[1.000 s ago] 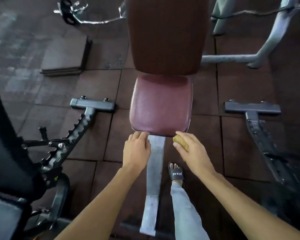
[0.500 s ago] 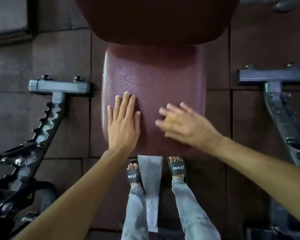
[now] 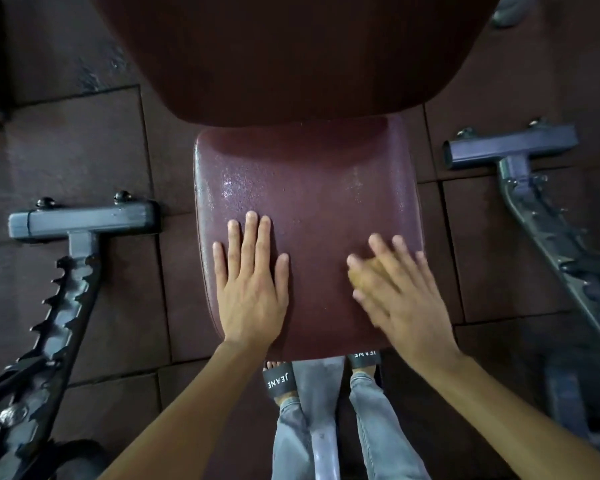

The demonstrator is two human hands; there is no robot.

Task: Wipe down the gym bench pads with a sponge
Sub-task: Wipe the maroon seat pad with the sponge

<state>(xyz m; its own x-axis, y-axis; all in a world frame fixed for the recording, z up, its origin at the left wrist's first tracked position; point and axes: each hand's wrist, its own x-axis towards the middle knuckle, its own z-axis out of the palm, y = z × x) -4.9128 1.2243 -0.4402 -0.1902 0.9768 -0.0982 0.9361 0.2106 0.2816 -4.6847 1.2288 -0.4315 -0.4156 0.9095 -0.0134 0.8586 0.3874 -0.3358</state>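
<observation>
The maroon seat pad (image 3: 309, 188) fills the middle of the view, wet and shiny near its far part. Above it rises the darker back pad (image 3: 291, 53). My left hand (image 3: 252, 285) lies flat on the seat pad's left half, fingers together, holding nothing. My right hand (image 3: 399, 292) presses a yellowish sponge (image 3: 362, 277) onto the seat pad's right half; the hand is blurred and covers most of the sponge.
A toothed black adjuster rail with a grey foot bar (image 3: 80, 220) lies on the floor at left. Another grey foot bar and frame (image 3: 513, 147) stand at right. My feet in black slides (image 3: 279, 379) straddle the bench's grey beam on dark rubber floor tiles.
The view has closed in on the seat. Both hands went from the pad's front edge onto its top; the right hand with the sponge has since slid toward the right side.
</observation>
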